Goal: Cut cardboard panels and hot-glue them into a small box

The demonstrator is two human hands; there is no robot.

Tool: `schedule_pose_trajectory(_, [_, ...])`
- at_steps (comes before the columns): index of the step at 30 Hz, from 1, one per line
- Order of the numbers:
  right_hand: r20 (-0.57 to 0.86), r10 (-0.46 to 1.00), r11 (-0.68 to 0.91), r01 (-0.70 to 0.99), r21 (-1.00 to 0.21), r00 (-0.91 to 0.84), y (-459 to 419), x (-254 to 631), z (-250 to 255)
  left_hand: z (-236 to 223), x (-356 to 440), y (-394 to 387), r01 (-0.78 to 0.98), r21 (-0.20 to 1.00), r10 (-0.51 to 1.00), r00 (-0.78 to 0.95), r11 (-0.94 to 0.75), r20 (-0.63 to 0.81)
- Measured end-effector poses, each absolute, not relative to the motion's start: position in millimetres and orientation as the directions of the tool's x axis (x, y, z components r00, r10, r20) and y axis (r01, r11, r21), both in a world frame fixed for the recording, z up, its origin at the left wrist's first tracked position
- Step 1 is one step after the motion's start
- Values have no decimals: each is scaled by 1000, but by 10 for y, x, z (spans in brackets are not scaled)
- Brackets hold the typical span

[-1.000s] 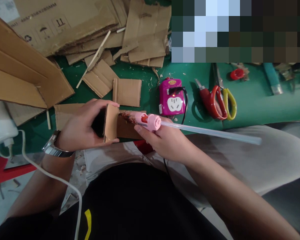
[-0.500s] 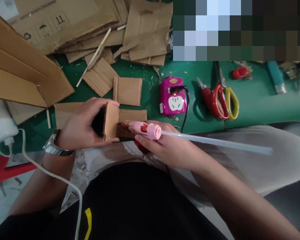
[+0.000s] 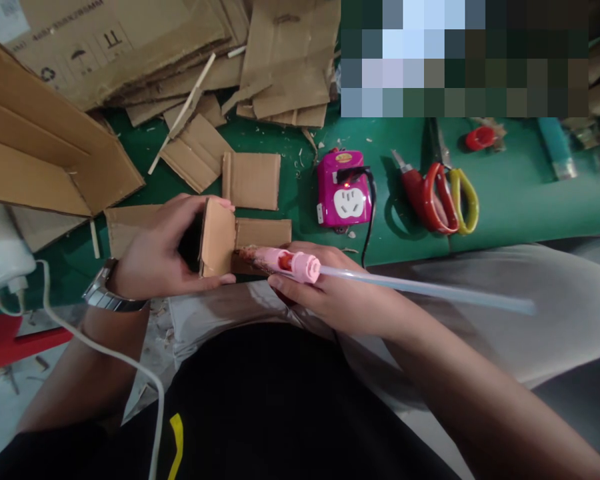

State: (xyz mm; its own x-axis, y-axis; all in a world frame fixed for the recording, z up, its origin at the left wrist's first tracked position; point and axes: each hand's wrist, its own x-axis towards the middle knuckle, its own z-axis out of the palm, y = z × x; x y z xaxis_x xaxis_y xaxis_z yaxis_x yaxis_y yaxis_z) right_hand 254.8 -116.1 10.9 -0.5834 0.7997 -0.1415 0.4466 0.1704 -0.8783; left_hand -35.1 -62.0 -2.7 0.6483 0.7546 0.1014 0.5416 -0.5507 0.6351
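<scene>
My left hand (image 3: 165, 247), with a metal watch at the wrist, grips a small folded cardboard piece (image 3: 219, 239) by its upper and lower edges, holding it upright. In my right hand (image 3: 325, 287) is a pink hot glue gun (image 3: 285, 261), fingers wrapped round its handle below. Its dark, stained nozzle end points left and meets the lower right part of the cardboard; whether they touch I cannot tell. A long translucent glue stick (image 3: 430, 288) sticks out of the gun's back to the right. Behind the nozzle lies a flat cardboard strip (image 3: 263, 233).
A purple power socket (image 3: 344, 190) with a black plug stands on the green table (image 3: 515, 213). Scissors (image 3: 443, 197) with red and yellow handles lie right of it. Cardboard sheets (image 3: 290, 60) pile up at the back, a cardboard box (image 3: 35, 147) at left. A white cable (image 3: 105, 353) hangs in front.
The view has shifted slightly. Both hands keep their grips; the cardboard piece and the glue gun sit almost as before, the gun's back end marginally lower and further left.
</scene>
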Motion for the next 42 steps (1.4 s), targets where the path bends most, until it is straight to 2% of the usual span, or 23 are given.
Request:
schedule_pose_trajectory(10, [-181,764,119,411,-904,-619,-1149,2592,127,-11,-335,-627,568,598,752,653,-566,91])
schedule_pose_trajectory(17, [-200,850,20,409,-912,-487,-1178,2533,108,-12,-340,-622,545,613,743,661,-573,107])
schedule_pose_trajectory(30, [-214,859,-50,340,-939,-465,-1201,2516,109,-4,-332,-620,565,597,752,652,-570,101])
schedule_pose_trajectory(42, [-211,907,-25,455,-890,-364,-1269,2477,65,-55,-343,-604,532,579,729,664,-618,169])
